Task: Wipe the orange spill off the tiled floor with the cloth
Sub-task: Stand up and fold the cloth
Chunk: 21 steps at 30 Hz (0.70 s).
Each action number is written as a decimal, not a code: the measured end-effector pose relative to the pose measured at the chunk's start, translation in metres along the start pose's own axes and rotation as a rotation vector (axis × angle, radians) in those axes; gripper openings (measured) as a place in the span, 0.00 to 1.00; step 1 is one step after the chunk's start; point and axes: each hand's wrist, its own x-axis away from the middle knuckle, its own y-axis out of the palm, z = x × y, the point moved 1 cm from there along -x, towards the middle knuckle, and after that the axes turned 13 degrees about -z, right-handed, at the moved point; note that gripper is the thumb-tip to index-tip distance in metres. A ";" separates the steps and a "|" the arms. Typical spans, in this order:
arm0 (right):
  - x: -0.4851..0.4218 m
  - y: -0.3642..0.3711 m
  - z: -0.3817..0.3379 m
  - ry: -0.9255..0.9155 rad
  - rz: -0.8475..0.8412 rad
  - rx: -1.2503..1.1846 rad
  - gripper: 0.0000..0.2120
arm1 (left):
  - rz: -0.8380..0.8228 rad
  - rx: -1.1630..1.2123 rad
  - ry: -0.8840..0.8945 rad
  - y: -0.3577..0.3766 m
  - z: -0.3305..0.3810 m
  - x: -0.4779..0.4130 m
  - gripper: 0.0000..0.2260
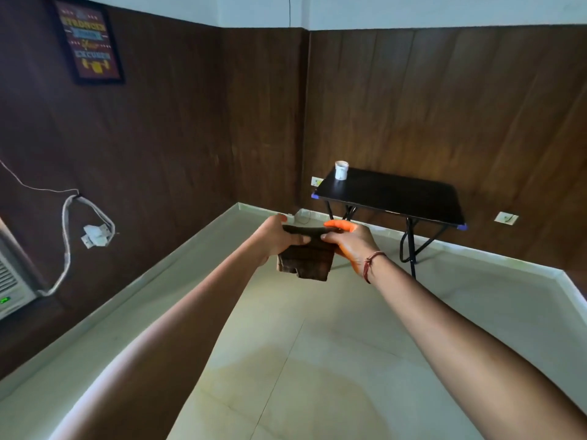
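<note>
Both arms reach forward at chest height and hold a folded dark brown cloth [309, 260] between them. My left hand [279, 238] grips the cloth's left upper edge, thumb on top. My right hand [347, 241] pinches the right upper edge; its index finger is stained bright orange. The cloth's lower part hangs free. Below my arms, a faint yellowish wet patch [305, 376] spreads over the pale tiled floor [428, 328].
A black folding table [422, 203] stands at the far right wall with a white cup [341, 170] on its corner. Dark wood panels line the walls. A cable and plug [95, 235] hang on the left wall beside an appliance [9, 287].
</note>
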 end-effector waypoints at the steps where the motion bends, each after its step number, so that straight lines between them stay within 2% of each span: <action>1: -0.001 -0.006 0.000 -0.018 0.028 0.041 0.13 | -0.029 -0.088 -0.018 0.000 0.001 -0.005 0.20; 3: -0.005 -0.021 0.000 -0.039 0.075 0.195 0.14 | -0.026 -0.317 -0.031 0.000 0.003 -0.019 0.21; 5: -0.012 -0.036 0.001 -0.056 0.106 0.381 0.12 | 0.018 -0.467 0.013 0.004 0.010 -0.033 0.14; 9: -0.038 -0.071 0.003 -0.077 0.148 0.510 0.11 | 0.067 -0.421 0.070 0.019 0.024 -0.069 0.08; 12: -0.062 -0.107 0.009 -0.042 0.087 0.372 0.10 | -0.007 -0.136 0.126 0.034 0.033 -0.107 0.08; 15: -0.091 -0.142 0.023 0.013 0.000 0.065 0.06 | -0.045 0.178 0.132 0.065 0.044 -0.158 0.10; 18: -0.123 -0.177 0.037 0.046 0.001 -0.180 0.07 | 0.070 0.186 0.137 0.096 0.055 -0.217 0.13; 21: -0.158 -0.222 0.046 0.057 -0.008 -0.207 0.14 | 0.145 0.228 0.074 0.123 0.073 -0.282 0.14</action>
